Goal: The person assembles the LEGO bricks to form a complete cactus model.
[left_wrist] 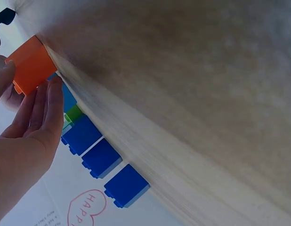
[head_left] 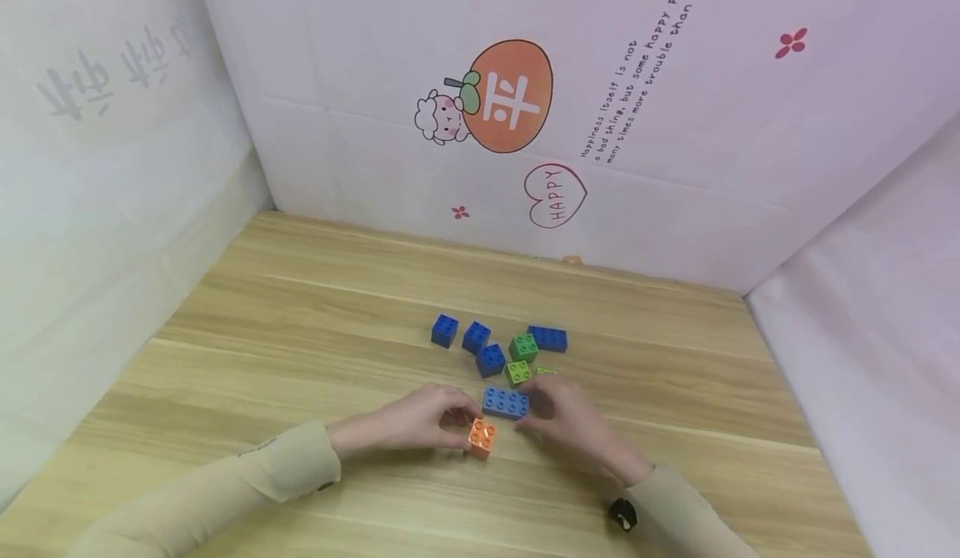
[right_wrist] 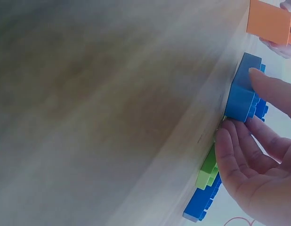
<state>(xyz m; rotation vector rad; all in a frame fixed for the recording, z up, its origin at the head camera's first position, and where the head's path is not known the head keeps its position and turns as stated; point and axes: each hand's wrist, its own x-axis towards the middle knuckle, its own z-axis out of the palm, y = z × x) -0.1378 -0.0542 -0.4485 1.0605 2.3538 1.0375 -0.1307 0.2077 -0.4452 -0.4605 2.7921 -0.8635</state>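
On the wooden table [head_left: 300, 308], my left hand [head_left: 459, 426] pinches a small orange brick [head_left: 481, 438] between thumb and fingers. The left wrist view shows the orange brick [left_wrist: 32, 63] at the fingertips [left_wrist: 53, 89]. My right hand [head_left: 534, 412] holds a long blue brick [head_left: 505, 402] at its right end, just behind the orange one. In the right wrist view the thumb lies on the blue brick [right_wrist: 244, 89] and the fingers [right_wrist: 228, 150] curl under its side. The two held bricks are close but apart.
Behind the hands lies a loose cluster: three small blue bricks [head_left: 445, 330] [head_left: 476, 336] [head_left: 491, 359], two green ones [head_left: 523, 346] [head_left: 517, 372] and another long blue brick [head_left: 547, 338]. Printed white walls [head_left: 600, 125] close in the table on three sides.
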